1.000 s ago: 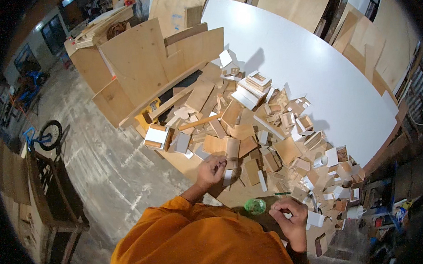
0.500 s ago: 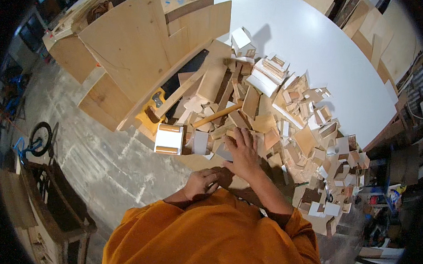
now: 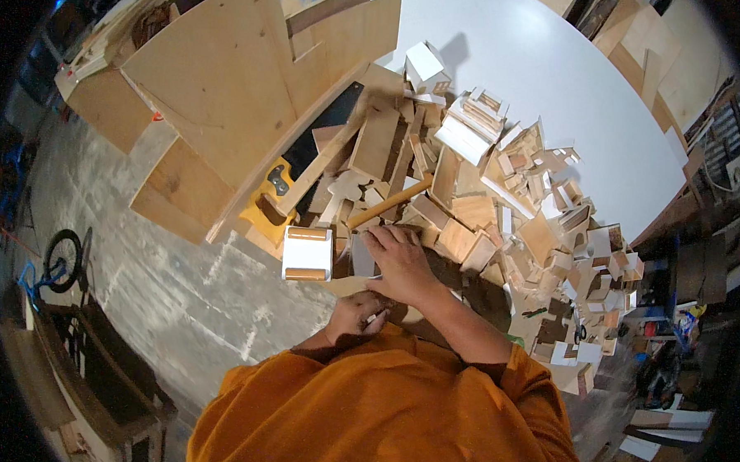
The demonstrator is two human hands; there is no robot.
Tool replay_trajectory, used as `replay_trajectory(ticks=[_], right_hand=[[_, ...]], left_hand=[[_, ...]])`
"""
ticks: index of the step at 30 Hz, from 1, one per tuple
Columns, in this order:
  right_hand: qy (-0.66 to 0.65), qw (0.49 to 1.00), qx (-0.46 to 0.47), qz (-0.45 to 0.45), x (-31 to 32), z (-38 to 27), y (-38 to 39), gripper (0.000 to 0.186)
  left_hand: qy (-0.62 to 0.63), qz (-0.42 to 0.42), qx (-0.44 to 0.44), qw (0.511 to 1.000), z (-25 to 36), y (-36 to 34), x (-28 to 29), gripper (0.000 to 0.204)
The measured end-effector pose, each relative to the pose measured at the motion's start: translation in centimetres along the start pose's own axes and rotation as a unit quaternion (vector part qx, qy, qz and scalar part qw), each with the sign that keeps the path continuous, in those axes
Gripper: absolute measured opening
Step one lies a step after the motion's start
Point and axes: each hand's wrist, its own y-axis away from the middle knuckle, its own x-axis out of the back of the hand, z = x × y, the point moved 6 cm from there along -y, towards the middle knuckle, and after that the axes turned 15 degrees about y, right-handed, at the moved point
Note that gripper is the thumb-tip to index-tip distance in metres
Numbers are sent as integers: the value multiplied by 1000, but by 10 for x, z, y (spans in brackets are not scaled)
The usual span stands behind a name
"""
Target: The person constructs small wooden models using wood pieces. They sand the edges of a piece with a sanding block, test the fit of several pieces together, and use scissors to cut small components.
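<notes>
My left hand (image 3: 355, 315) is held close to my body at the near table edge, its fingers curled. A small pale spot shows at its fingertips, too small to name. My right hand (image 3: 403, 267) reaches over the near side of a pile of wood scraps, fingers stretched out and slightly apart, its thumb close to the left hand. Beside its fingertips lies a flat grey-white piece (image 3: 362, 255), partly covered by the hand. Left of that sits a white block with two orange-brown strips (image 3: 308, 254). A round wooden stick (image 3: 390, 203) rests on the scraps beyond the hand.
A handsaw with a yellow handle (image 3: 269, 208) lies at the left. Little house models (image 3: 427, 67) stand on the white tabletop (image 3: 551, 65). Large plywood boards (image 3: 216, 76) rise at the left. Scissors (image 3: 579, 332) lie among scraps at the right. A bicycle (image 3: 61, 263) stands on the floor.
My right hand has moved left and a little nearer, from the wood scraps toward the grey-white piece. My left hand stays curled in nearly the same place. The view has shifted slightly.
</notes>
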Motion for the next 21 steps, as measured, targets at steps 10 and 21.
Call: replay_trajectory(ticks=[10,21], right_hand=[[-721,670,-154,-88,-21,39,32,71],[-199,973,-73,93,56,21,109,75]], left_hand=[[522,81,281,802,-7,11,8,26],[492,8,319,810,21,-48,-28,41]])
